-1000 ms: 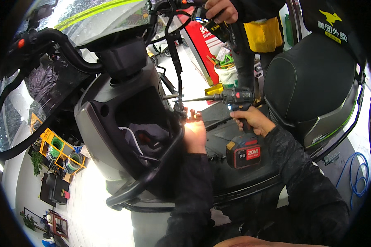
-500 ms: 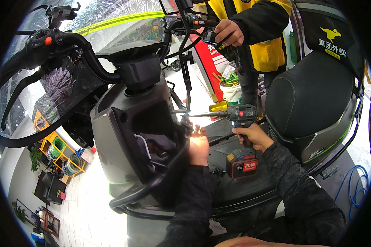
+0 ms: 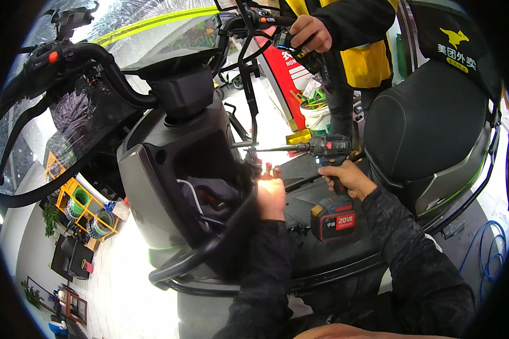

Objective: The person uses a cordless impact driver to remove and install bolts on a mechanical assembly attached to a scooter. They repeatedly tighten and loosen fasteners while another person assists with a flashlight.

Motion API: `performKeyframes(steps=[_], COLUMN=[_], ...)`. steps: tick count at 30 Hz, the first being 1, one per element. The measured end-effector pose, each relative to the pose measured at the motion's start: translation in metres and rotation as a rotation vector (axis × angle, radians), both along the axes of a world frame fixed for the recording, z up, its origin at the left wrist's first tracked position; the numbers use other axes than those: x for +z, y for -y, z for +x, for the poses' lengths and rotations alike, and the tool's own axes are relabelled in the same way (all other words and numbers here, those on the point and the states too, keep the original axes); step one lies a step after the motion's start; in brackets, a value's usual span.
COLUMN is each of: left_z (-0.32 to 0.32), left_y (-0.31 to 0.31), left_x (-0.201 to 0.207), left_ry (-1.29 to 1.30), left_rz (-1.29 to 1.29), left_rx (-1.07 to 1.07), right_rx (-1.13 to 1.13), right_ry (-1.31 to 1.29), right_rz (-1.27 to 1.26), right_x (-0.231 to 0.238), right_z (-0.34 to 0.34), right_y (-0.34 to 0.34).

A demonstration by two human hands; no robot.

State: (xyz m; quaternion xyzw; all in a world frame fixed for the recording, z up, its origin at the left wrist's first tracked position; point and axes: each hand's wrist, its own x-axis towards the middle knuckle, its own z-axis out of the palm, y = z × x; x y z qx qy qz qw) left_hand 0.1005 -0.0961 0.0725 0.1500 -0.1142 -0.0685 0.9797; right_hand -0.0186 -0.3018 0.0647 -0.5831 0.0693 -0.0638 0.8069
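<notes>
My right hand [image 3: 350,178] is wrapped round the grip of a cordless impact driver [image 3: 330,146] with a red and black battery. Its long bit [image 3: 283,148] points left and reaches a dark metal clamp bracket [image 3: 252,160] on a thin black upright rod [image 3: 253,107]. My left hand [image 3: 272,198] is raised beneath the bracket, brightly lit, with two fingertips pointing up. Its thumb side is at the bracket, and the remaining fingers are partly hidden. The bracket is beside the grey front panel of an electric scooter [image 3: 152,198].
Opposite me, a person's hand [image 3: 311,35] holds a dark tool near the right handlebar. The scooter's black seat [image 3: 427,127] is at right, handlebar [image 3: 116,73] at upper left. A guard bar [image 3: 203,257] curves before the footboard. A blue hose [image 3: 486,248] lies on the floor.
The view has shifted slightly, so the scooter's front appears a little farther left and higher. Both my hands keep their places at the bracket and driver.
</notes>
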Motion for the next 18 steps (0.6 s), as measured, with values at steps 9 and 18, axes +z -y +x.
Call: performKeyframes(steps=[9,18], left_z=[0.0043,-0.0044], left_y=[-0.0008,0.0006], left_x=[-0.0011,0.005], left_ry=[-0.009,-0.029], left_rz=[0.023,0.053], left_rx=[0.009,0.05], right_rx=[0.016,0.008], right_ry=[-0.027,0.019], right_rz=[0.03,0.024], right_x=[-0.0024,-0.0053], right_z=[0.0014,0.0027], right_y=[-0.0005,-0.0006])
